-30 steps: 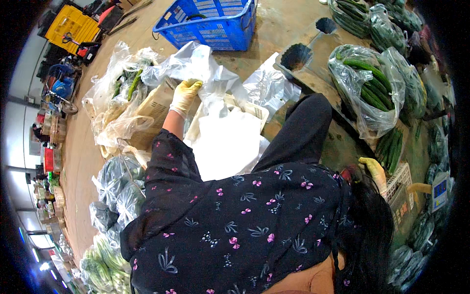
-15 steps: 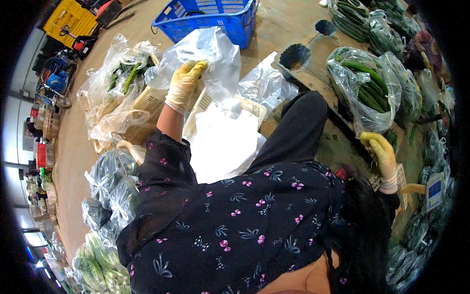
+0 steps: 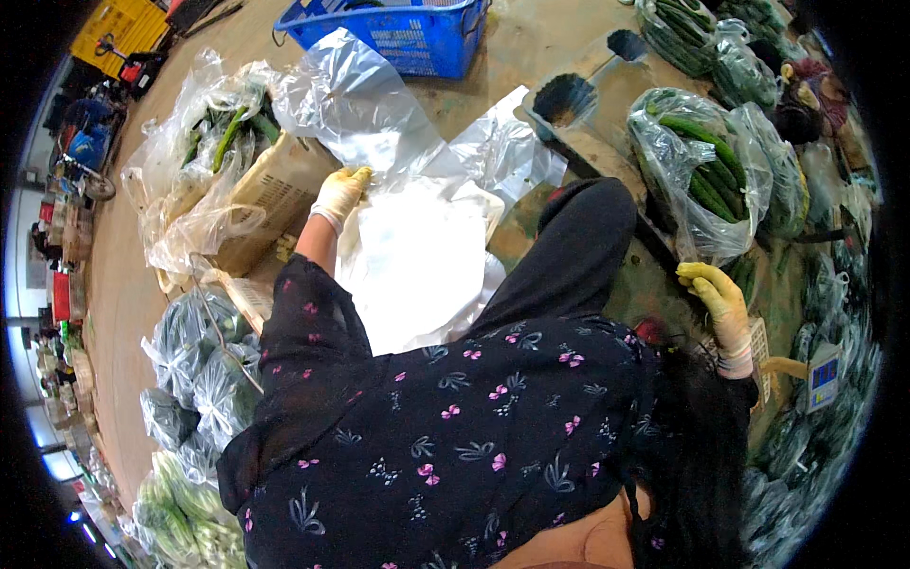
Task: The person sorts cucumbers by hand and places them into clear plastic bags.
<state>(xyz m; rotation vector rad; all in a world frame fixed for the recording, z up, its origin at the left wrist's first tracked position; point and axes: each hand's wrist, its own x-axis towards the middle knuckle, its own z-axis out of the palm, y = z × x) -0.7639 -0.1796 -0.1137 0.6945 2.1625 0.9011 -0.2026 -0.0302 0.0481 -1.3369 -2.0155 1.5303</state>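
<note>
My left hand (image 3: 341,196), in a pale yellow glove, is closed with its fingertips pinched on the edge of clear plastic bags (image 3: 365,95). These bags lie across a stack of white plastic sheeting (image 3: 417,266) in front of me. On my right, a clear plastic bag (image 3: 654,190) holds several long green cucumbers (image 3: 716,175). My right hand (image 3: 722,308), gloved the same way, has its fingers curled together at the near lower corner of that bag. Its fingertips touch the plastic there, and the palm is turned partly out of sight.
A beige crate (image 3: 275,190) with cucumbers and loose plastic stands at the left. Filled, tied bags (image 3: 227,398) lie below it. A blue crate (image 3: 427,43) sits ahead, and a dark scoop (image 3: 564,100) to its right. A scale display (image 3: 823,382) rises at the far right.
My left hand has come down and toward me, lowering the plastic it was lifting onto the sheeting. My right hand has shifted slightly left and nearer, staying at the cucumber bag's corner.
</note>
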